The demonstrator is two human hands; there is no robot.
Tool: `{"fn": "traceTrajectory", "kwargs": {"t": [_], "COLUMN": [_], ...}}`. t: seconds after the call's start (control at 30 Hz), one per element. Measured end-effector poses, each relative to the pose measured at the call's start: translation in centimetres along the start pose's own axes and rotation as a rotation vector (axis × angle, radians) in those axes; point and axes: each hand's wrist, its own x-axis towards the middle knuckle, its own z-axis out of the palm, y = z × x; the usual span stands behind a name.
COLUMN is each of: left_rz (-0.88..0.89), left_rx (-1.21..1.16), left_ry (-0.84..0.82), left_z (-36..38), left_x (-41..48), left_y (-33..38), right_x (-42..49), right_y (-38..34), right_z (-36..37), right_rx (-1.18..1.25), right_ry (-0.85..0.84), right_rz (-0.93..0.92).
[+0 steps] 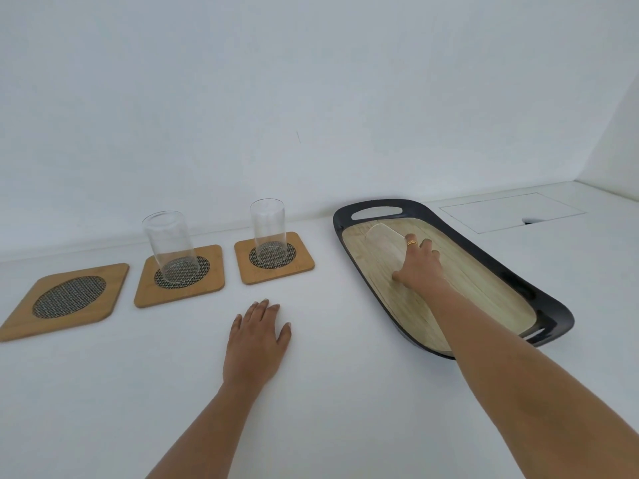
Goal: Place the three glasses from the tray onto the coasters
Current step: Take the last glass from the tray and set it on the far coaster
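Three wooden coasters with dark mesh centres lie in a row on the white counter. The left coaster (pixel 67 299) is bare. A clear glass (pixel 169 245) stands on the middle coaster (pixel 181 276), and another clear glass (pixel 268 229) stands on the right coaster (pixel 275 257). A third glass (pixel 385 242) stands on the black-rimmed tray (pixel 484 257) with a bamboo floor, and my right hand (pixel 420 264) is wrapped around its lower part. My left hand (pixel 257 335) rests flat on the counter in front of the coasters, holding nothing.
A white wall rises just behind the coasters and tray. A flush rectangular hatch (pixel 511 210) with a small dark notch sits in the counter behind the tray on the right.
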Motion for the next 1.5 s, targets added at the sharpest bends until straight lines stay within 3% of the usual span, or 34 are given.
{"fn": "traceTrajectory", "kwargs": {"t": [0.1,0.23,0.43,0.57,0.73,1.07,1.27,1.43,1.5], "left_rz": [-0.001,-0.006,-0.028,-0.049,-0.073,-0.075,-0.126,-0.17,-0.177], "left_rx": [-0.02,-0.023,-0.03,-0.02,-0.011,-0.035,0.016,0.019,0.017], "left_ry": [0.003,0.007,0.007,0.008,-0.005,-0.013,0.032,0.037,0.045], "left_z": [-0.4,-0.9,-1.4,-1.8,-2.2,-2.8,-3.6,-4.3,-4.5], "left_x": [-1.1,-2.3,-3.5,-4.2,-4.8,-5.4,-6.2,-6.6,-6.8], "left_y": [-0.4,-0.9,-1.6,-2.3,-3.1,-4.1,-5.4,-6.7,-7.5], "right_x": [-1.0,-2.3,-3.5,-4.0,-5.3,-7.0,-8.0,-9.2,-9.5], "right_y": [0.2,0.5,-0.1,-1.0,-3.0,-6.3,-8.6,-10.7,-11.5], "right_z": [-0.3,-0.5,-1.4,-2.4,-3.3,-4.1,-3.0,-2.2,-1.6], "right_rx": [0.109,0.38,0.932,1.37,1.685,2.123,2.093,2.134,2.135], "right_ry": [0.0,0.12,0.251,0.227,0.173,-0.215,-0.564,-0.73,-0.731], "right_rz": [0.031,0.089,0.249,0.365,0.329,0.334,0.446,0.193,0.178]}}
